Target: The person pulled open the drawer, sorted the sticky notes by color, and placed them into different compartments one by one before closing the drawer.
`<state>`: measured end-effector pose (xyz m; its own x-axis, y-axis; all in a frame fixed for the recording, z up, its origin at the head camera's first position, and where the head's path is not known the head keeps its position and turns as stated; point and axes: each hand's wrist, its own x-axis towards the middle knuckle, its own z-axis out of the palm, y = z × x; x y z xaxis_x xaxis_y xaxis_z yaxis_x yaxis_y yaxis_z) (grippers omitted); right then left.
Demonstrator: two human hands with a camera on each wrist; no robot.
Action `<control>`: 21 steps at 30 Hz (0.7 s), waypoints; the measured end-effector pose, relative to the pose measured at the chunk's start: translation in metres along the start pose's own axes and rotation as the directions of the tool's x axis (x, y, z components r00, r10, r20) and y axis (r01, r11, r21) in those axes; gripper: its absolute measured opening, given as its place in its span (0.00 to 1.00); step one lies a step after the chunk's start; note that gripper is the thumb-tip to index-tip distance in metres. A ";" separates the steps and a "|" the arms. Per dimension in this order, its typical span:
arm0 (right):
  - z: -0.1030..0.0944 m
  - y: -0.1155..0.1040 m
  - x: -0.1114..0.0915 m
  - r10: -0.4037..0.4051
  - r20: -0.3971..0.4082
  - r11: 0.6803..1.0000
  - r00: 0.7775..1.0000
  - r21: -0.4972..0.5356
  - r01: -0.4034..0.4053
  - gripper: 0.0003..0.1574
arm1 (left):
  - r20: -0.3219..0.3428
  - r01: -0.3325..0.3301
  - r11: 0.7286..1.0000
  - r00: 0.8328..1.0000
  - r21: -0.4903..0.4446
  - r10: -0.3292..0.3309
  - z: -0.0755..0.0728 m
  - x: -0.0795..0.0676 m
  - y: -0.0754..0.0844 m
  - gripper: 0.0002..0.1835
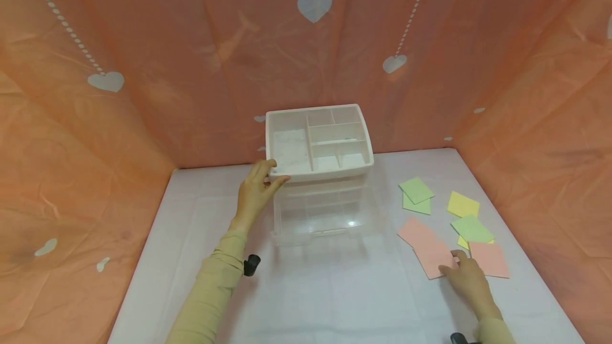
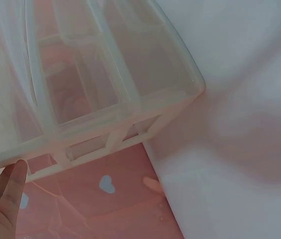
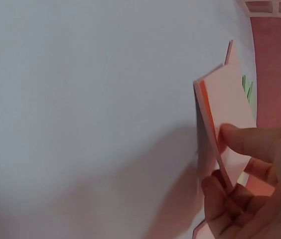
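Observation:
A white plastic drawer organizer (image 1: 315, 175) with a divided top tray and clear drawers below stands at the back of the table. My left hand (image 1: 253, 192) grips the front left corner of its tray, thumb in front and fingers over the rim. In the left wrist view those fingers (image 2: 12, 191) show at the organizer's edge. On the right, my right hand (image 1: 468, 280) pinches the edge of a pink sticky note pad (image 1: 432, 257). The right wrist view shows the thumb on the face of this pink pad (image 3: 225, 102) and fingers at its lower edge.
Another pink pad (image 1: 415, 231) adjoins the pinched one, and a third pink pad (image 1: 492, 260) lies right of the hand. Green pads (image 1: 417, 191) and yellow pads (image 1: 462, 204) lie farther back. An orange curtain (image 1: 229, 68) surrounds the white table (image 1: 334, 296).

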<state>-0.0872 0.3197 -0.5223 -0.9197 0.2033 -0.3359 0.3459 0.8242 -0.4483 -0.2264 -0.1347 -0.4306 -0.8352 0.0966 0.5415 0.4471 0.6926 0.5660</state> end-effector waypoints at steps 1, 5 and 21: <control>-0.002 -0.001 -0.001 -0.005 -0.008 1.000 1.000 0.000 0.005 0.37 | -0.002 -0.004 1.000 1.000 0.000 0.004 0.000 0.000 0.000 0.23; -0.007 -0.002 -0.004 -0.025 -0.066 1.000 0.998 -0.004 0.024 0.28 | -0.006 -0.008 1.000 1.000 0.008 0.008 0.001 0.000 0.000 0.23; -0.009 0.004 -0.007 0.061 -0.123 0.979 0.991 0.200 -0.036 0.25 | 0.000 0.004 1.000 1.000 0.023 -0.004 0.001 -0.001 0.001 0.23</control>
<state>-0.0807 0.3261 -0.5144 -0.9127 0.3168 -0.2582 0.4086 0.6939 -0.5930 -0.2255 -0.1333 -0.4304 -0.8368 0.0942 0.5393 0.4365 0.7093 0.5535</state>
